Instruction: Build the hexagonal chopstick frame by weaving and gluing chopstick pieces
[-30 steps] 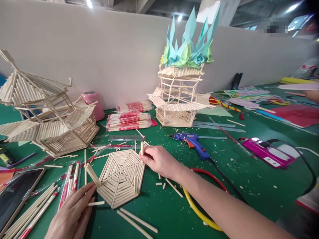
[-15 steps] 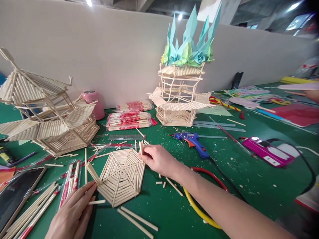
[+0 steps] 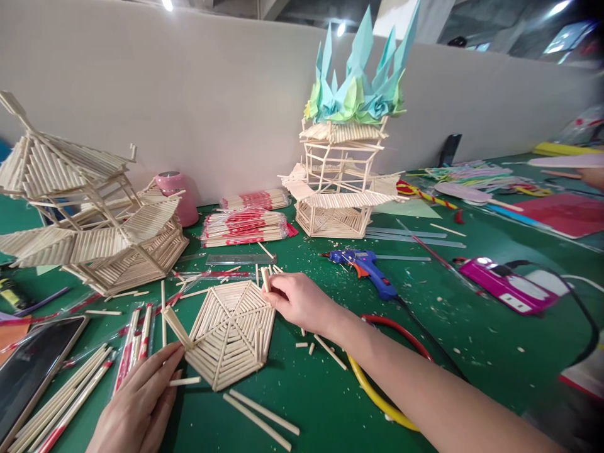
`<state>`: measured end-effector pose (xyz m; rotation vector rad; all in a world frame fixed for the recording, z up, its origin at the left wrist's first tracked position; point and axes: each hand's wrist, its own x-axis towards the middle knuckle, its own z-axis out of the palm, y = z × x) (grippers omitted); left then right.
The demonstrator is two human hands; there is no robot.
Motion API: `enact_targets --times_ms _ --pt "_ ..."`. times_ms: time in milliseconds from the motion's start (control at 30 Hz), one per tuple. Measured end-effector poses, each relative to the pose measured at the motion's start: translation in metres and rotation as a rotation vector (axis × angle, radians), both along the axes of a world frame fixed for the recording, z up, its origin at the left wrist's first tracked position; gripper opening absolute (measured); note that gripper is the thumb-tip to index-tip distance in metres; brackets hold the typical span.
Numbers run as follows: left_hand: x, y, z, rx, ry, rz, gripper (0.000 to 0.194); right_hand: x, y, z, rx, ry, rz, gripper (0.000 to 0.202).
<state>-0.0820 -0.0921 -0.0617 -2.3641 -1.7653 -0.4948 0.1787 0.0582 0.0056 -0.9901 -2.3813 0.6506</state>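
A hexagonal panel of wooden sticks [image 3: 229,333], laid like a spider web, lies on the green table. At its far right corner my right hand [image 3: 295,302] pinches short upright stick pieces [image 3: 266,278] between thumb and fingers. My left hand [image 3: 144,390] is at the near left corner, its fingers closed together and fingertips touching the foot of a leaning pair of short sticks [image 3: 177,327]. One short wooden stick [image 3: 186,381] pokes out from between the left fingers. Another short upright pair [image 3: 259,346] stands at the panel's right corner.
A blue glue gun [image 3: 363,267] lies right of the panel. Stick pavilions [image 3: 101,233] [image 3: 337,201] stand behind, one topped with folded paper. Packed sticks [image 3: 245,228], a phone [image 3: 38,365], a purple power strip [image 3: 507,286] and loose sticks [image 3: 262,418] surround the work.
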Motion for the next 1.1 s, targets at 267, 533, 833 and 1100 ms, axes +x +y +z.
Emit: enact_targets --times_ms 267,533,833,1100 --pt "0.011 0.004 0.017 0.074 0.097 -0.014 0.034 -0.001 0.0 -0.001 -0.011 0.006 0.001 0.02" --pt "0.017 0.009 0.028 0.165 0.099 -0.053 0.031 0.003 0.002 0.003 -0.08 0.023 0.017 0.018" --pt "0.005 0.004 0.003 0.103 -0.064 0.015 0.034 0.015 -0.003 -0.001 -0.185 0.068 0.013 0.008" --pt "0.004 0.004 -0.014 0.149 -0.11 0.06 0.033 0.011 -0.008 -0.009 -0.149 0.064 0.007 0.009"
